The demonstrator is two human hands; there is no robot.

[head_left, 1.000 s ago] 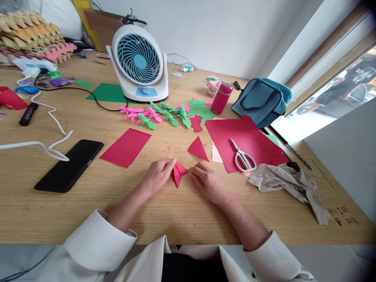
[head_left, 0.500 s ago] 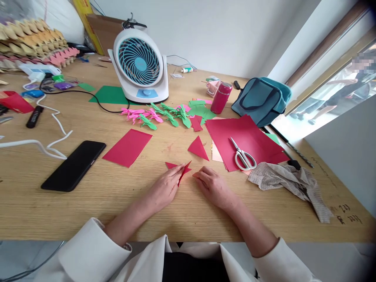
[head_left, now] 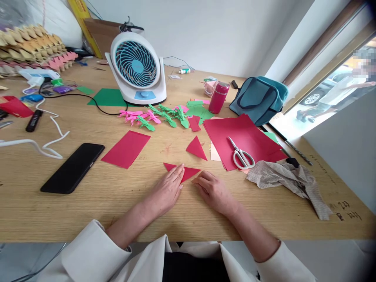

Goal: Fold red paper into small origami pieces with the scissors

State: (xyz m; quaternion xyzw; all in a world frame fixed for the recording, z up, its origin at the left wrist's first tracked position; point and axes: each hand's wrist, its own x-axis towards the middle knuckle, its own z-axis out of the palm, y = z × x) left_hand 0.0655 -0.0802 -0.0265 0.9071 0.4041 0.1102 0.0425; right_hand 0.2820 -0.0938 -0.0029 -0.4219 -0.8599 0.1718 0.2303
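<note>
My left hand lies flat on a folded red paper triangle, its fingers stretched together and covering the triangle's middle. The triangle's long edge faces away from me, and its tips show on both sides of the hand. Just right of its lower edge, my right hand rests on the table with its fingers curled in. I see nothing between them. Beyond both hands lies a second red paper triangle. A red paper rectangle is to the left. White-handled scissors rest on red paper sheets to the right.
Pink and green folded paper figures stand before a white fan. A black phone lies left. At the right are a red flask, a teal bag and a crumpled cloth. A person shows outside the window.
The raised red paper flap has come down, and the paper now lies as a flat triangle under my left hand. My right hand stays curled in nearly the same place.
</note>
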